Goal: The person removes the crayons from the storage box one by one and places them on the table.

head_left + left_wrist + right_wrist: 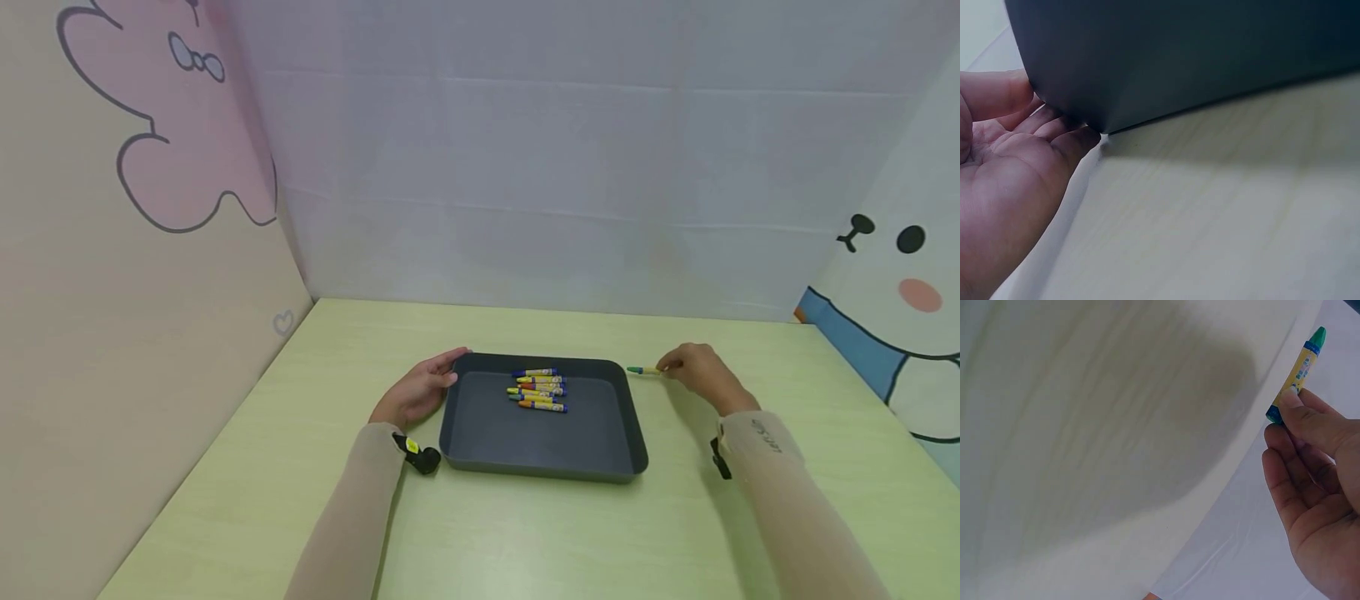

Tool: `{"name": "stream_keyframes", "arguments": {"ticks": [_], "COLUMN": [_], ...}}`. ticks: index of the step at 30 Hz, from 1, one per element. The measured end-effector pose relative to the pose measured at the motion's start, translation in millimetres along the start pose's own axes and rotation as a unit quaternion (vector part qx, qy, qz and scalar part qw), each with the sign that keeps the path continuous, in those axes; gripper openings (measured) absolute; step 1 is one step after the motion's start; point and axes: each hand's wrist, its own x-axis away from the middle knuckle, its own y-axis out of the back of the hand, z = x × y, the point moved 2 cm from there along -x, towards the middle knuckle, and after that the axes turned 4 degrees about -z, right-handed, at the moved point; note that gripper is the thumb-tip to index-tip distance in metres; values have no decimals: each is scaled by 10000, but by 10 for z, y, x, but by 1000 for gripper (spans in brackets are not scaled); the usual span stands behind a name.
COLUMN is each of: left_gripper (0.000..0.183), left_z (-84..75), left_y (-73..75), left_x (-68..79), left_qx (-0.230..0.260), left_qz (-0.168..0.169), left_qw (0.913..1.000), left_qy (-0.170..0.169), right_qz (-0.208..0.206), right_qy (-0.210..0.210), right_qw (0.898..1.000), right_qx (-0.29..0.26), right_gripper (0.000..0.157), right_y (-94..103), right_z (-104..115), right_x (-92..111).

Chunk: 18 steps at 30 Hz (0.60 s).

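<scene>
The right hand (697,372) pinches a green crayon (643,370) by its rear end between thumb and fingertips, just right of the dark grey tray (542,467). The left hand (416,392) cups the tray's far left corner, fingers loosely against its wall. More crayons (540,389) lie together in the tray's far half. The crayon looks light, stiff and brittle; a pinch at its paper-wrapped middle seems steadier.

The pale green table (525,533) carries a dark grey tray (480,442) holding crayons (540,390)
</scene>
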Motion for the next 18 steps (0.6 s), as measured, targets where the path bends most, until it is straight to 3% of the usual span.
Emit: {"name": "stream_keyframes", "arguments": {"ticks": [10, 18], "left_gripper": [59, 60], "left_z": [4, 6], "left_y": [2, 19], "left_x": [3, -7], "left_qx": [-4, -12], "left_qz": [-34, -58], "left_qw": [10000, 9999], "left_qy": [71, 81], "right_qz": [68, 68], "right_qy": [-16, -123], "right_qw": [9997, 9999], "right_qx": [242, 88], "right_gripper": [17, 16], "right_y": [-49, -48], "right_z": [-35, -56], "right_x": [-4, 25]}}
